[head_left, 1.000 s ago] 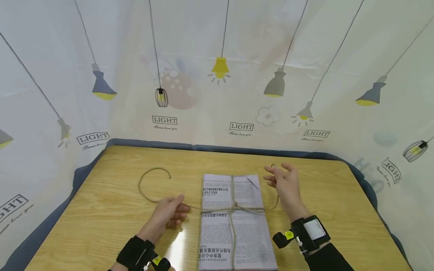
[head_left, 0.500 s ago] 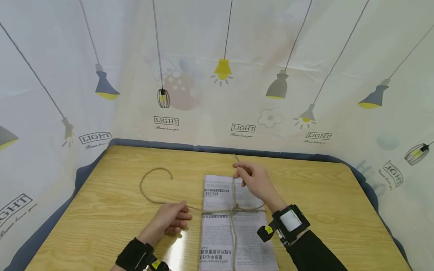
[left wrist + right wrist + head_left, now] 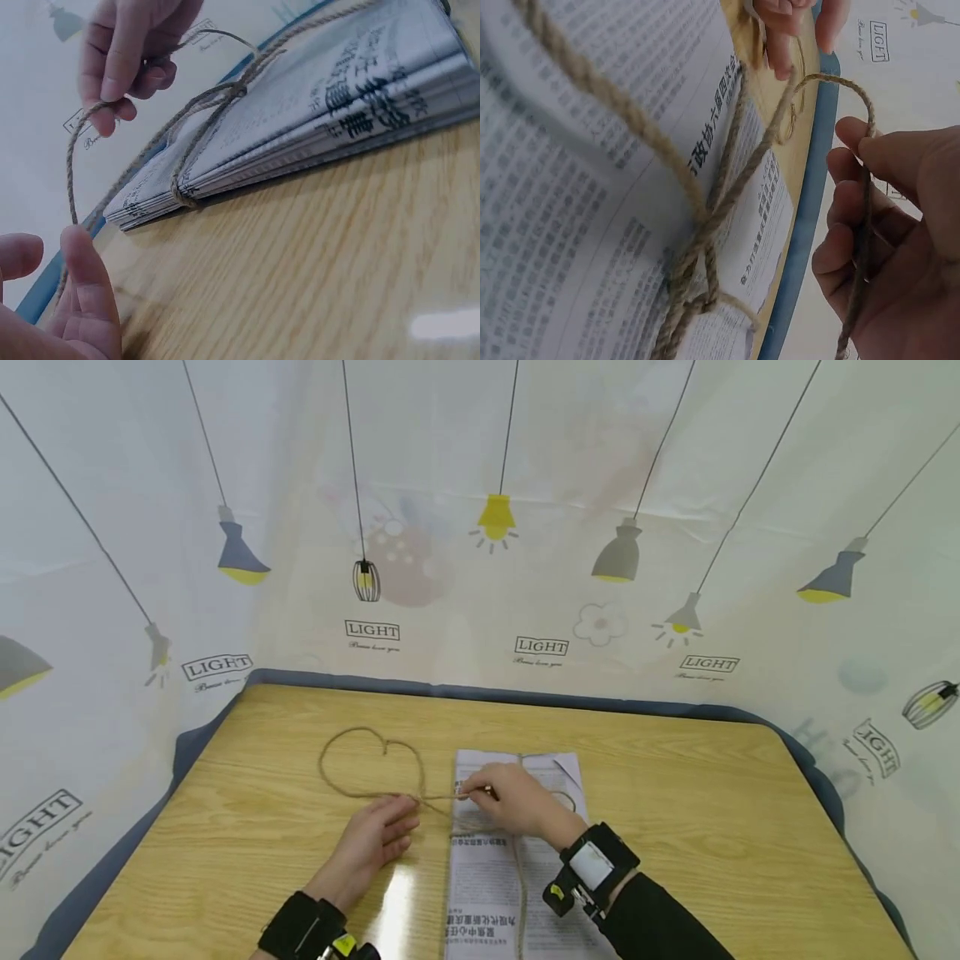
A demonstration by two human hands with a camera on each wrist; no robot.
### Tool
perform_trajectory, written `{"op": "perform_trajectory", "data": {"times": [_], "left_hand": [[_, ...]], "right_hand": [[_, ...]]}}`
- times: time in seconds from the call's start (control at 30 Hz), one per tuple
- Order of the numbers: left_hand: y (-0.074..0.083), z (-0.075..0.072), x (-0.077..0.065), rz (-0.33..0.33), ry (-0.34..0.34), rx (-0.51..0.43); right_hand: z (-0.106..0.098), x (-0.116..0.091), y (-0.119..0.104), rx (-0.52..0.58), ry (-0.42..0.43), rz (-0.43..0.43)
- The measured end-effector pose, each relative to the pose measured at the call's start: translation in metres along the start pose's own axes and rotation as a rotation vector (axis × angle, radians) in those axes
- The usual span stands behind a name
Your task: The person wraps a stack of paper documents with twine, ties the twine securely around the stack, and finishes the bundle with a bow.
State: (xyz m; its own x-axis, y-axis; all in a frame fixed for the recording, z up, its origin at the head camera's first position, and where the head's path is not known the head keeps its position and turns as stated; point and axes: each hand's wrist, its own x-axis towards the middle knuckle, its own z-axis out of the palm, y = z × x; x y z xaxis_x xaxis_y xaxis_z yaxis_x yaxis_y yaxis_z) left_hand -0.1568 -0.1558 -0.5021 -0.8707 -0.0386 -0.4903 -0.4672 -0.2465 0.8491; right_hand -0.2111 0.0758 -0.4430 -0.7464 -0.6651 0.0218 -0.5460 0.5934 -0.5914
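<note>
A stack of newspapers [image 3: 483, 889] lies on the table, bound crosswise with jute twine [image 3: 518, 893]. A knot [image 3: 697, 300] shows on top in the right wrist view. My right hand [image 3: 517, 806] is over the stack and pinches one loose twine end between thumb and forefinger, drawing it leftward. Left of the stack, my left hand [image 3: 375, 839] is where two twine strands cross. In the left wrist view its thumb and finger [image 3: 90, 281] stand apart, with twine touching the fingertip. The free twine makes a heart-like loop [image 3: 324, 764] beyond that hand.
The wooden table [image 3: 712, 827] has a dark blue edging [image 3: 562, 696] at its back. A pale cloth [image 3: 450, 568] printed with hanging lamps rises behind and at both sides. Each wrist wears a black strap with a small camera.
My right hand has swung left from beside the stack to above it, carrying its twine end across the left strand. My left hand has barely moved; its thumb and finger stand apart now.
</note>
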Motion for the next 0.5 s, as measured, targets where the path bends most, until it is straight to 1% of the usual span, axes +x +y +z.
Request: {"op": "perform_trajectory", "data": {"times": [0.1, 0.2, 0.27, 0.37, 0.5], "left_hand": [[0.0, 0.0, 0.001, 0.002, 0.0, -0.046], [0.001, 0.001, 0.0, 0.012, 0.005, -0.054], [0.001, 0.003, 0.0, 0.03, 0.012, -0.04], [0.001, 0.006, 0.001, 0.073, 0.029, 0.006], [0.001, 0.009, 0.001, 0.117, 0.062, 0.08]], "right_hand": [[-0.001, -0.003, 0.006, 0.001, 0.015, 0.017], [-0.002, -0.007, 0.011, 0.007, 0.006, 0.046], [-0.002, -0.009, 0.013, -0.007, 0.006, 0.056], [-0.002, -0.012, 0.016, -0.053, 0.012, 0.052], [-0.003, -0.014, 0.019, -0.105, 0.023, 0.017]]}}
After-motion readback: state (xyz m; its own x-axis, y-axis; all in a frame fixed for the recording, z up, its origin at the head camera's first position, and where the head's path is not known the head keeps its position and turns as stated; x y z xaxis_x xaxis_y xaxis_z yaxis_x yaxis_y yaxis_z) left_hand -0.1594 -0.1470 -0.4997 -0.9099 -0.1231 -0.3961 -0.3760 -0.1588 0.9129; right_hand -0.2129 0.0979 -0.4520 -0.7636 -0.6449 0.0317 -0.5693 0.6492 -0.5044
